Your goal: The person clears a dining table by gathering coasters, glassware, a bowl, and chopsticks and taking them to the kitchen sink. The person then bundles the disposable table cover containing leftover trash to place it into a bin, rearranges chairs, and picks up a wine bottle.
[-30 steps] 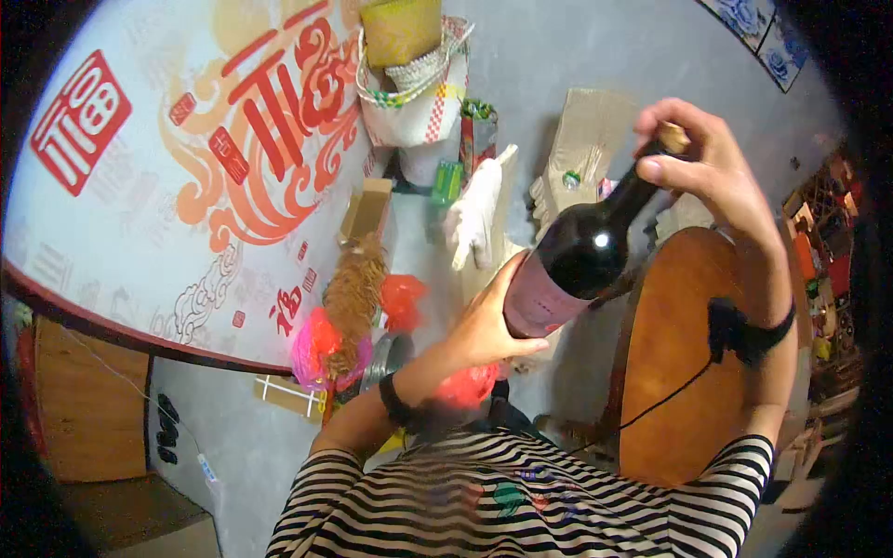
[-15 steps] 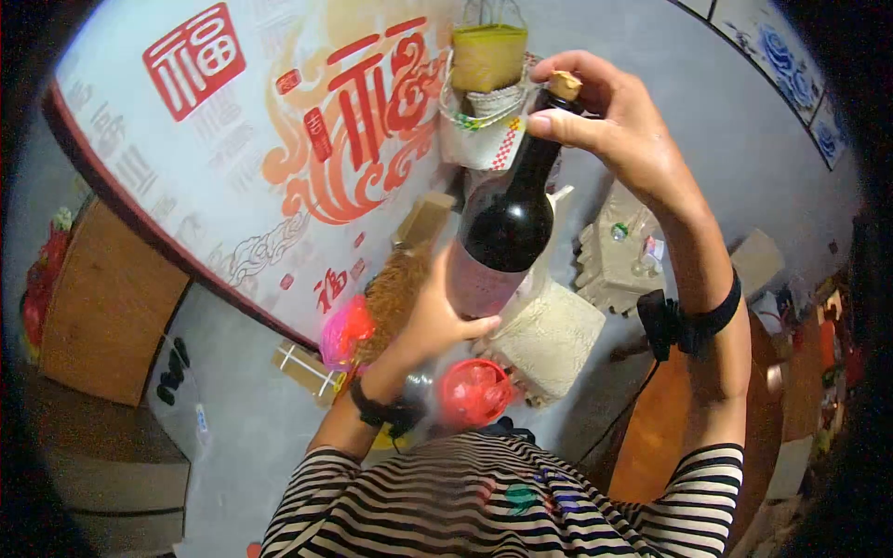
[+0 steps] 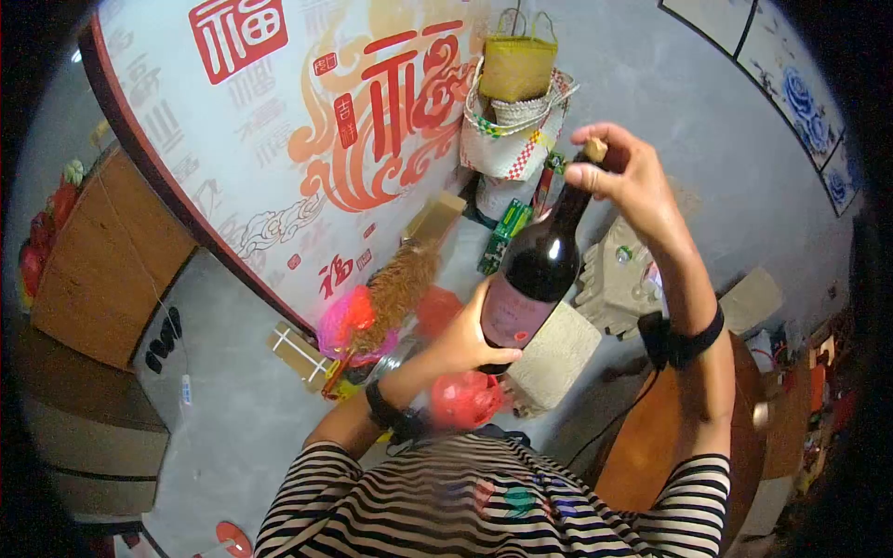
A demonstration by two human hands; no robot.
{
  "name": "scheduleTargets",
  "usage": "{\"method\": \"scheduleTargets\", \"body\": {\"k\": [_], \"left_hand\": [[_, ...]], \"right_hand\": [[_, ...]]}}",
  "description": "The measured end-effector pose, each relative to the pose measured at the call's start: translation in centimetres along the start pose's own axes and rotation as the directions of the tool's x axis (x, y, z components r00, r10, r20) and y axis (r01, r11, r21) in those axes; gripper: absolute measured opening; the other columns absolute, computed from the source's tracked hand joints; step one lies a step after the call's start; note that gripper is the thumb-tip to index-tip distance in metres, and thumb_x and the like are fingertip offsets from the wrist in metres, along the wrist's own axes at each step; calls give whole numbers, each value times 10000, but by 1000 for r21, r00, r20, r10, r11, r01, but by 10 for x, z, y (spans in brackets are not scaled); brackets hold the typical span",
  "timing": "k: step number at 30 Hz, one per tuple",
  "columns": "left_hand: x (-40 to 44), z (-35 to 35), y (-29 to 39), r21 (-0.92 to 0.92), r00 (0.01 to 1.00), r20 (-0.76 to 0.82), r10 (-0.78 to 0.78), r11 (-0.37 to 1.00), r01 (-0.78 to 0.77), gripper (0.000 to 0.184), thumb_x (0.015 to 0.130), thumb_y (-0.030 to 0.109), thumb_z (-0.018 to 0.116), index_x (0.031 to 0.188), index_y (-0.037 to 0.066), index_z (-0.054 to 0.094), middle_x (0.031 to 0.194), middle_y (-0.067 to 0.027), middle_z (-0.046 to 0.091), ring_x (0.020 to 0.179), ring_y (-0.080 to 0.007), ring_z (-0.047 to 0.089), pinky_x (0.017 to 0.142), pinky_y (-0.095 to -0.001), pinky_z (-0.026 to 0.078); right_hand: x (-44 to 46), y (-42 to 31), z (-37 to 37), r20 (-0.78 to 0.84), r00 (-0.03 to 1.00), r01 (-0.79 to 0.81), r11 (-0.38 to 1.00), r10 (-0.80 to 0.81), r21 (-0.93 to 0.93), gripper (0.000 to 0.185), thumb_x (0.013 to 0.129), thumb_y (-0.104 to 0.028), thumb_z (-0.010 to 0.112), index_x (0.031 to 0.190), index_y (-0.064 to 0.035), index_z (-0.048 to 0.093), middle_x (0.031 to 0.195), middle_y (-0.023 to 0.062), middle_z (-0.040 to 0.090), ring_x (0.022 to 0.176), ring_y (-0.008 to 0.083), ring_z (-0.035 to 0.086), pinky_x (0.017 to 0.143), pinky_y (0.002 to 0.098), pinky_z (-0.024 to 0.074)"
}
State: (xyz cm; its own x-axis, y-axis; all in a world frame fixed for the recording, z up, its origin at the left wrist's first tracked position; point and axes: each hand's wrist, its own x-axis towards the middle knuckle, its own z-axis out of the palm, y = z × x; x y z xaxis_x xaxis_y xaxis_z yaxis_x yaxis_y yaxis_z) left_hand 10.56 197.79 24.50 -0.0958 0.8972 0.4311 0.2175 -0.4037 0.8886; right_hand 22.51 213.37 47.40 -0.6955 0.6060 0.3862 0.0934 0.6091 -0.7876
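A dark wine bottle (image 3: 549, 246) with a pinkish-purple label (image 3: 513, 316) is held tilted in front of me, its neck toward the upper right. My left hand (image 3: 465, 337) wraps round the lower body, with the thumb across the label's lower edge. At the top, my right hand (image 3: 633, 181) has its thumb and fingers closed about the neck, just by the cork (image 3: 595, 149). The cork sits in the bottle's mouth, and its tip shows between the fingers. Part of the neck is hidden behind the right thumb.
Below the bottle are a cloth-covered stool (image 3: 558, 358) and a red plastic bag (image 3: 465, 400). A brown feathery duster (image 3: 405, 284) stands by a pink bag (image 3: 339, 325). Woven bags (image 3: 521, 70) hang at the back. A wooden table (image 3: 642, 446) is at the right.
The bottle and both hands appear lower and farther right in view, and the background has shifted too. More of the label shows. Both hands keep their hold.
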Motion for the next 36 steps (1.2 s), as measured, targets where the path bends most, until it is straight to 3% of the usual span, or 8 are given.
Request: {"method": "scheduleTargets", "body": {"k": [5, 9, 11, 14, 19, 24, 31, 36], "left_hand": [[9, -23, 41, -36, 999, -13, -40, 999, 40, 1092, 556, 190, 842, 1389, 9, 159, 1350, -157, 360, 1271, -234, 345, 1049, -365, 277], [18, -10, 14, -182, 997, 54, -48, 982, 57, 1063, 558, 183, 839, 1378, 6, 186, 1335, -134, 380, 1238, -210, 367, 1044, -366, 283], [10, -16, 27, -317, 996, 92, 7, 948, 22, 1016, 560, 195, 828, 1363, 0, 236, 1324, -125, 389, 1226, -218, 373, 1042, -376, 287], [3, -25, 59, -462, 930, 357, -82, 850, 252, 1025, 573, 258, 818, 1374, 24, 223, 1310, -99, 401, 1210, -194, 385, 1026, -370, 307], [5, -17, 49, -667, 892, 432, -132, 619, 414, 865, 627, 325, 771, 1317, 18, 349, 1213, -87, 500, 1130, -202, 485, 965, -364, 392], [7, -27, 36, -773, 871, 463, -161, 407, 486, 804, 666, 314, 728, 1314, 23, 351, 1192, -83, 510, 1102, -190, 503, 950, -357, 406], [11, -35, 46, -726, 897, 436, -72, 560, 398, 821, 655, 322, 748, 1311, 17, 359, 1180, -84, 514, 1116, -192, 490, 966, -358, 389], [30, -12, 37, -754, 916, 366, -164, 525, 395, 813, 647, 308, 768, 1298, 35, 365, 1169, -79, 515, 1078, -189, 510, 926, -350, 429]], "right_hand": [[-13, -48, 5, -125, 972, 208, 977, -200, 55, 380, 715, -186, 760, 1020, -39, 588, 861, -5, 595, 766, 81, 548, 673, 227, 463], [8, -5, 1, -31, 999, -34, 999, 33, -21, 370, 708, -146, 766, 1011, -27, 589, 840, 4, 599, 759, 93, 556, 656, 242, 456], [4, -24, 1, -98, 992, 86, 996, -85, 3, 395, 736, -230, 746, 1031, -37, 568, 818, 1, 585, 713, 88, 546, 614, 229, 436], [10, -41, 11, -174, 981, 113, 981, -84, 161, 488, 793, -368, 675, 1130, -59, 503, 847, 11, 597, 686, 97, 555, 593, 217, 430], [-4, 35, 20, 301, 953, -208, 767, 21, 607, 743, 816, -548, 557, 1383, -163, 270, 1315, 148, 451, 1123, 221, 505, 942, 384, 409], [-82, 80, 76, 222, 961, -273, 681, 164, 679, 945, 715, -458, 721, 1409, -103, 186, 1234, 84, 469, 1114, 194, 470, 971, 343, 362], [-109, 16, 111, -93, 988, -41, 786, 124, 616, 767, 718, -311, 692, 1329, -37, 318, 1210, 91, 469, 1104, 201, 455, 946, 332, 366], [-94, 44, 93, 51, 972, -194, 669, 227, 718, 729, 726, -333, 663, 1310, -36, 347, 1203, 108, 478, 1103, 202, 466, 927, 320, 387]]}}
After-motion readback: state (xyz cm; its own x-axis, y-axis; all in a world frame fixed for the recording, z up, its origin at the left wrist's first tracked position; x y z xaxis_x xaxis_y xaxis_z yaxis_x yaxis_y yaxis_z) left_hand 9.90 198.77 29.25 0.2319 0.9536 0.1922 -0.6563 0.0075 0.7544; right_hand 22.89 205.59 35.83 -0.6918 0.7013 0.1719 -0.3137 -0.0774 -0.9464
